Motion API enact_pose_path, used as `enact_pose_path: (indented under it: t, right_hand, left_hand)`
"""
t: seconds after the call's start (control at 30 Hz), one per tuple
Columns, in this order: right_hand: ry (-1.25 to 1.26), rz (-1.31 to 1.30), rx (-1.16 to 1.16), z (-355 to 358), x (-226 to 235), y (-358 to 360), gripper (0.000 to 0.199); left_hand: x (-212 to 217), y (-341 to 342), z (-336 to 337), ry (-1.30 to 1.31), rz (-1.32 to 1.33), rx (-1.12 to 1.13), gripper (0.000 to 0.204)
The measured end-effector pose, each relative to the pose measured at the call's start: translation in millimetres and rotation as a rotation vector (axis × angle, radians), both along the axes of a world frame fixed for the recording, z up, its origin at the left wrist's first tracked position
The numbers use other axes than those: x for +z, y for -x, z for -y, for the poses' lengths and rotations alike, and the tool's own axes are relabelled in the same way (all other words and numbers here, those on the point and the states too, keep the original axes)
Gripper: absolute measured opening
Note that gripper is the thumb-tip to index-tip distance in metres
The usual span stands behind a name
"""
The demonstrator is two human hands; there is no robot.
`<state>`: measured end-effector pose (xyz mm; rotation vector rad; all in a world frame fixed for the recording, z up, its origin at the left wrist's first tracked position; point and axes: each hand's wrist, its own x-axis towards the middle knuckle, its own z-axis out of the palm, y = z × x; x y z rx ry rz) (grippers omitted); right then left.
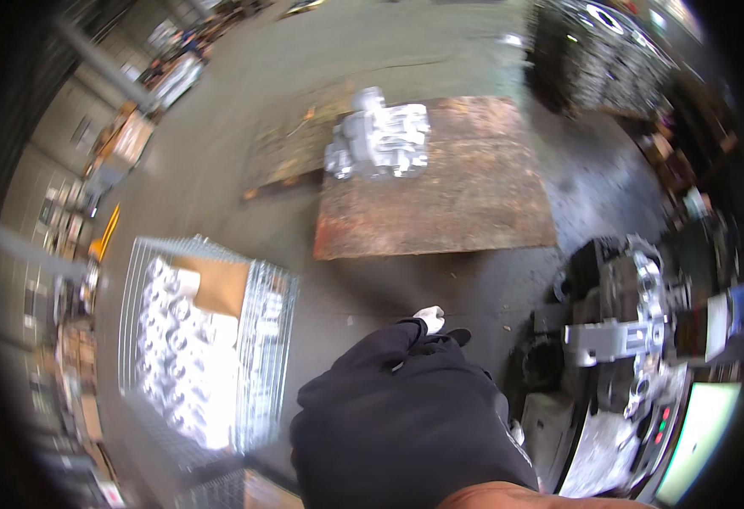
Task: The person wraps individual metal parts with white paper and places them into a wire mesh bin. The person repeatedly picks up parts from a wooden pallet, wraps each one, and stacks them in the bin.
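Observation:
A dark sleeve rises from the lower edge at the middle and ends in a small white-gloved hand, which I take for my left hand. It hangs over the bare grey concrete floor and touches nothing that I can see. Its fingers are too small and blurred to read. Nearest to it are the front edge of a rusty brown board ahead and a wire mesh cage to its left. A stack of silver metal castings sits at the board's far left corner. My right hand is out of the picture.
The cage holds several silver castings and a cardboard sheet. A dark machine with mounted metal parts stands at the right, with a panel of red and green buttons and a bright screen. Racks of parts line the far right.

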<state>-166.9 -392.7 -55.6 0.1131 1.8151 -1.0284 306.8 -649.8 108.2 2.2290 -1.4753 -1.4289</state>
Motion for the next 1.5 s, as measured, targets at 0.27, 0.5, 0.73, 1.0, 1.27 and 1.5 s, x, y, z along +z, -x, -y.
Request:
enact_pose_path:
  t: [0.27,0.5,0.73,1.0,1.27,1.5]
  right_hand:
    - [-0.03,-0.136,0.253,59,-21,46,0.016]
    - [-0.037,-0.156,0.416,106,7,25,0.016]
    - [-0.028,-0.168,0.456,113,15,12,0.016]
    - [-0.04,-0.185,0.424,103,17,-1,0.016]
    - [-0.056,-0.199,0.4,90,17,-9,0.016]
    - [-0.067,-0.205,0.396,90,15,-15,0.016]
  left_hand:
    - [-18,-42,-57,-0.006,0.107,0.278,0.04]
    - [-26,-32,-82,0.042,0.099,0.396,0.04]
    - [-29,-24,-73,0.057,0.133,0.293,0.04]
    - [-11,-15,-25,0.012,-0.006,0.111,0.042]
    - [-4,11,10,0.065,0.017,-0.051,0.042]
    - [-15,17,19,0.072,-0.011,-0.074,0.039]
